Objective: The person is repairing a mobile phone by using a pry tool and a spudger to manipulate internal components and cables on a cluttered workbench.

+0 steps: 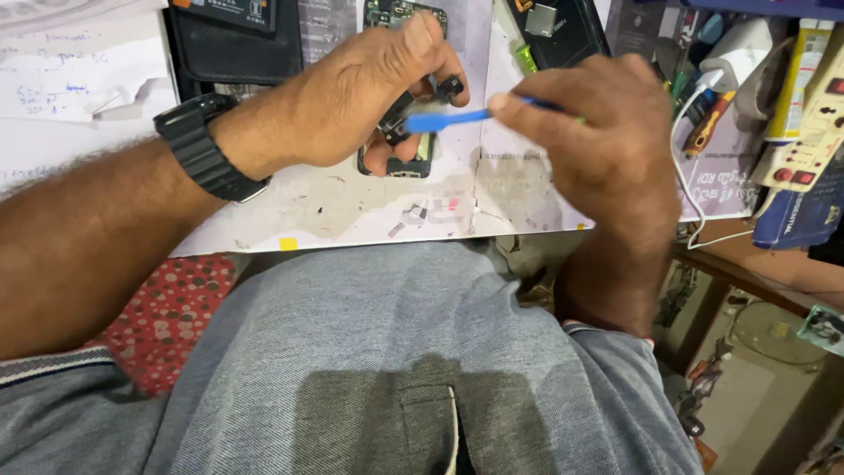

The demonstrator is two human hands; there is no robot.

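Packages and labels along the bench's right edge

A tall yellow-and-white carton (798, 79) stands upright at top right; below it lies a dark blue packet (804, 218); a purple printed sheet (725, 180) lies flat beside them.

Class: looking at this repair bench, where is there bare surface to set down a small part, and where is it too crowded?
Bare white mat between the left hand and the bench's near edge. The right side is crowded: right hand with blue tool, white cable, charger, power strip.
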